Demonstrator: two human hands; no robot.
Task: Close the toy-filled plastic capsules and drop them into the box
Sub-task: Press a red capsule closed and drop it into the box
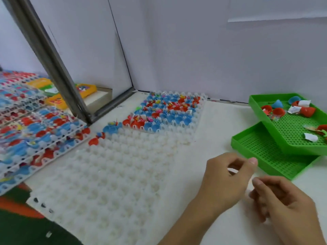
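My left hand [228,179] hovers over the white table at the lower right, fingers and thumb curled round a faint see-through piece that looks like a clear capsule half [232,169]. My right hand [286,206] is just right of it, fingers loosely curled and nothing visible in it. Blue and red capsule halves holding small toys [168,110] fill a white tray [198,119] at the back centre. A few more open capsules [106,131] sit at the far edge of a large white tray of pale domes [109,174] in front. No box shows.
Two stacked green perforated trays [261,151] at the right hold loose red and blue halves [276,112] and paper slips. Stacked trays of filled capsules [35,131] lie at the left behind a slanted metal post [53,64]. White walls close off the back.
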